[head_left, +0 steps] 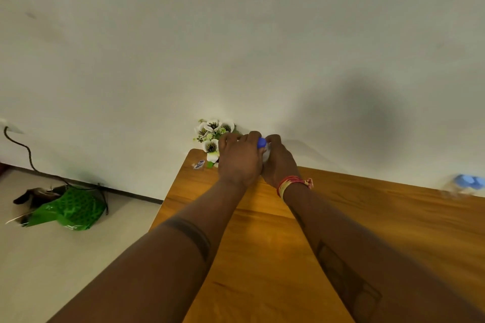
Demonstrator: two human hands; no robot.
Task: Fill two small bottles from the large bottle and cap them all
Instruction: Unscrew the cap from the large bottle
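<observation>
Both my hands meet at the far end of the wooden table point(341, 217), wrapped around one bottle. A dark blue cap point(261, 143) shows between my fingers, and a sliver of the pale bottle body point(266, 155) shows below it. My left hand point(237, 158) covers the bottle's left side with fingers near the cap. My right hand point(278, 160), with red and yellow wrist threads, holds the right side. I cannot tell whether this is the large bottle. Two small bottles with light blue caps point(468, 182) stand blurred at the far right.
White artificial flowers point(214, 134) stand against the wall just behind my left hand. A small sticker point(199, 164) lies at the table's far left corner. On the floor to the left lie a green bag point(70, 211) and a black cable point(29, 155).
</observation>
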